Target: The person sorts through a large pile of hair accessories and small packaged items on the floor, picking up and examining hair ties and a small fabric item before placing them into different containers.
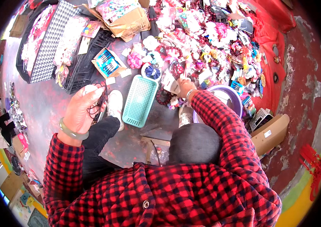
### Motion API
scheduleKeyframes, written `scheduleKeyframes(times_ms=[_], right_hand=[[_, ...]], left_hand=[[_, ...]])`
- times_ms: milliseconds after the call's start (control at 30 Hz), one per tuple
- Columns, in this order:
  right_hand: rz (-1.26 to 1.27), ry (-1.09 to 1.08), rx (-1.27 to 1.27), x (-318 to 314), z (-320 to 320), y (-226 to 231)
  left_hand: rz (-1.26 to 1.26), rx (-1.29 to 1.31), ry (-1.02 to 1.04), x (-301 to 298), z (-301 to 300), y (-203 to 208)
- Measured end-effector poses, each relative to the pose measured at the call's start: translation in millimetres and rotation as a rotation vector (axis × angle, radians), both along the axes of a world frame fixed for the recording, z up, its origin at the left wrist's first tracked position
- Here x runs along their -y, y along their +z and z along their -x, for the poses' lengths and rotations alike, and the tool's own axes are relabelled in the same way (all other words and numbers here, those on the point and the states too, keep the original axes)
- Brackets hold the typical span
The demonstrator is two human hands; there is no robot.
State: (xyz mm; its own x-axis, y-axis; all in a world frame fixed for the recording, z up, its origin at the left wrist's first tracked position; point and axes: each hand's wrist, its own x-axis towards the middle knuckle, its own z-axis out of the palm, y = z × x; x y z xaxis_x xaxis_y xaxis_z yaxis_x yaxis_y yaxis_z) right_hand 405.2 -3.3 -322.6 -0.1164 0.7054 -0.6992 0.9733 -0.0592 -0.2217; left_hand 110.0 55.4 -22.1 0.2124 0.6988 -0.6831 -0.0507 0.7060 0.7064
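Raised at the left, my left hand (86,99) is closed round a bunch of thin dark cord loops (102,101), which dangle below its fingers. A bangle circles that wrist. My right hand (185,88) reaches down to the near edge of a heap of hair accessories (209,49). Its fingers look curled in among the pieces, and their tips are partly hidden, so what they grip does not show. Beside them lies a white card (171,84). A pale green plastic basket (141,101) stands on the floor between my hands, with a dark blue bow (152,72) at its far end.
A purple tub (237,99) sits under my right forearm. Toward the left back are an open carton of blue packs (109,63), a black crate (88,56) and a patterned box (51,43). Red cloth (272,68) lies beneath the heap's right side. A cardboard box (270,134) stands at right.
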Motion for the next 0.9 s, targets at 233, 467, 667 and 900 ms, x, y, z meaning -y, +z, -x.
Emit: scheduleKeyframes(times_ms=[233,467,667,900], right_hand=[[0.059,0.304,-0.096,59,0,6],[-0.36,0.434,0.017,-11,3,20],[-0.022,0.404,0.183,-37,-41,92],[0.004,-0.187,0.393,-9,-84,49]], left_hand=[[-0.04,-0.008,-0.1,1,8,0],[-0.024,-0.012,-0.049,1,3,-1],[-0.007,-0.01,-0.039,1,6,-1],[-0.019,-0.006,-0.042,1,9,-2]])
